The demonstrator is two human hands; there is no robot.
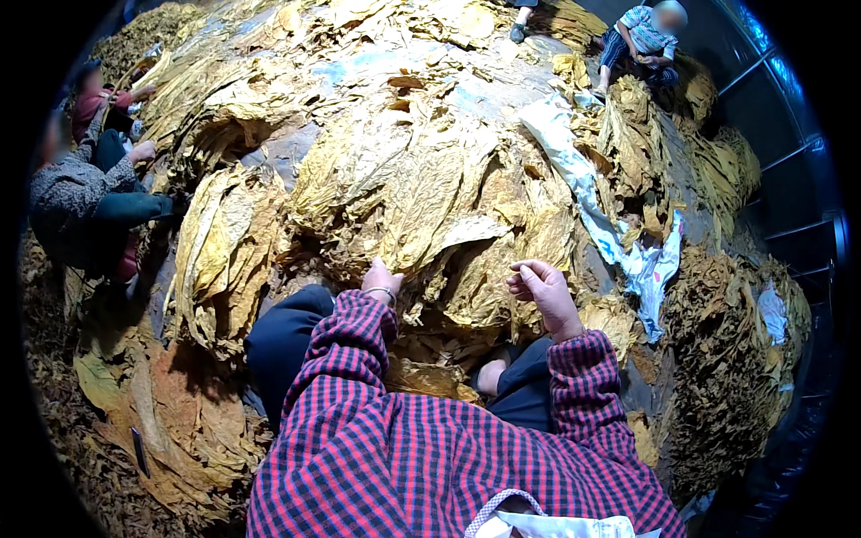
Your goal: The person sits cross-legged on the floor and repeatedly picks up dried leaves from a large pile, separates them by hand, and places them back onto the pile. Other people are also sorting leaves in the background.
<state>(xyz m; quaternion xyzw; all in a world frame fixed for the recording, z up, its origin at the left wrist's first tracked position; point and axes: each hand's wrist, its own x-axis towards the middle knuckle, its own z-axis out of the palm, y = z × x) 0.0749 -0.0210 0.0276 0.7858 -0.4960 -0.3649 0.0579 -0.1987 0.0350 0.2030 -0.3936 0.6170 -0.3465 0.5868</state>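
A broad heap of dried yellow-brown tobacco leaves (395, 179) lies in front of my knees. My left hand (382, 280), a bracelet at its wrist, is at the near edge of the heap with its fingers closed on a dried tobacco leaf; the fingertips are partly lost among the leaves. To the right, my right hand (544, 294) is raised over the near leaves. Its fingers are curled and the thumb rests close to the index finger; whatever may be between them is too small to make out. Both forearms are in red-and-navy checked sleeves.
A bunch of leaves (224, 260) droops at my left. Crumpled white plastic sheeting (578, 175) runs down the right side, near a darker leaf pile (717, 377). People sit at the left (76, 202) and far right (647, 40). Metal bars (785, 157) line the right wall.
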